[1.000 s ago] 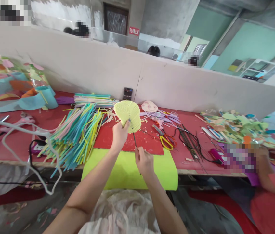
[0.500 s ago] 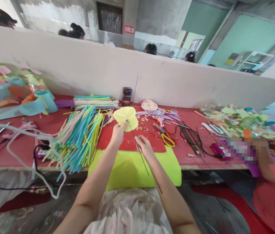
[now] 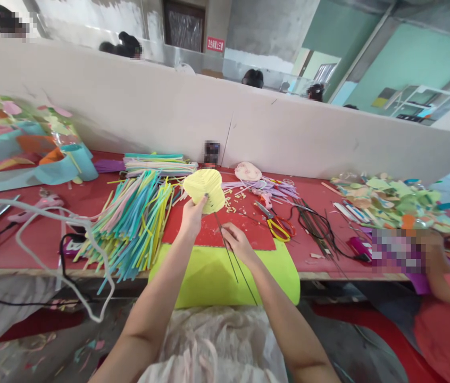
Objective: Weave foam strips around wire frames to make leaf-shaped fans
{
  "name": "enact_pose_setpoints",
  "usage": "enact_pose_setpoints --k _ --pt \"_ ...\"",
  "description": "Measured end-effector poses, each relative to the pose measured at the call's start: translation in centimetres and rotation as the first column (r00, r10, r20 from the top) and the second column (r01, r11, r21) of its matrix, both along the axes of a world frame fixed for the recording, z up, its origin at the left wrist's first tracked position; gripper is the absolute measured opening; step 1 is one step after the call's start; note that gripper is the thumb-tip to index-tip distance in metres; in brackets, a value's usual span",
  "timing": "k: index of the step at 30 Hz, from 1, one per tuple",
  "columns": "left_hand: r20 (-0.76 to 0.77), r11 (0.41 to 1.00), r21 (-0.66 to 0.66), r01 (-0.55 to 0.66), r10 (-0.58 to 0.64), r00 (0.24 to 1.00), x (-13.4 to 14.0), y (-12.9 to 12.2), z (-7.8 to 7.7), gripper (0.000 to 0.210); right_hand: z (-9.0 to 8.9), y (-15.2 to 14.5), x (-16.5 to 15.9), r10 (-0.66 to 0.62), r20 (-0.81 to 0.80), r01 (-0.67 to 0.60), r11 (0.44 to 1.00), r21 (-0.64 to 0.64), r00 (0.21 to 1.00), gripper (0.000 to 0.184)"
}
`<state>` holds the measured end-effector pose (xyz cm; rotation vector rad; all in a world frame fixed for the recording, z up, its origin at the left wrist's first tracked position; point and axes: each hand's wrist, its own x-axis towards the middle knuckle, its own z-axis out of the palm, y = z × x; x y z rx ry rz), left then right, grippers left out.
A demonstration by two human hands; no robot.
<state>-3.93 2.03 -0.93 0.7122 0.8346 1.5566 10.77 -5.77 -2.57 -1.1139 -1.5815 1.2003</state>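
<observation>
My left hand (image 3: 193, 215) pinches a pale yellow heart-shaped piece (image 3: 204, 184) with ribbed lines across it, thumb on its face. Lower right, my right hand (image 3: 236, 239) is closed on thin dark wires (image 3: 231, 257). One wire runs up to the bottom of the yellow piece; two long ends hang down past my right wrist. Under both hands lie a red board (image 3: 181, 223) and a bright yellow-green sheet (image 3: 209, 276) that drapes over the table edge. Scissors with yellow and red handles (image 3: 280, 230) rest right of the board.
Coloured fuzzy stems (image 3: 129, 223) heap up on the left, near a white cable (image 3: 101, 298). Dark wires (image 3: 315, 226) and a black cord lie at the right. A co-worker's hand (image 3: 434, 247) is at the far right. A low white partition (image 3: 149, 106) stands behind the table.
The view has shifted a little. The yellow piece has moved slightly left relative to the table, and the hanging wire ends have swung left. Both hands keep their holds.
</observation>
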Motion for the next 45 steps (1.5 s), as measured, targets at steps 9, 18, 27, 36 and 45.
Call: enact_pose_setpoints --k 9,18,27,36,45 --pt "-0.137 0.998 -0.008 -0.066 0.064 0.988 1.7 -1.2 0.0 0.054 -1.0 -1.4 -0.3 -0.508 0.495 0.205 0.814 0.543 0.705 0.033" --pt "-0.233 0.992 -0.042 -0.121 0.108 0.966 2.4 -2.4 -0.2 0.047 -2.5 -2.4 -0.5 -0.620 0.479 0.246 0.735 0.632 0.622 0.032" --pt "-0.092 0.996 -0.090 0.016 -0.024 0.996 3.0 -3.0 0.3 0.051 -1.5 -3.0 -0.3 -0.212 -0.339 0.185 0.977 -0.109 0.917 0.036" --pt "-0.258 0.994 0.044 -0.101 0.109 0.960 3.1 -3.9 -0.4 0.044 -2.5 -3.1 0.0 -0.180 -0.288 0.158 0.982 -0.099 0.941 0.037" --pt "-0.577 0.967 0.065 -0.245 0.237 0.782 2.7 -4.1 0.2 0.030 -4.1 -2.1 1.2 -0.507 0.479 0.160 0.788 0.594 0.717 0.028"
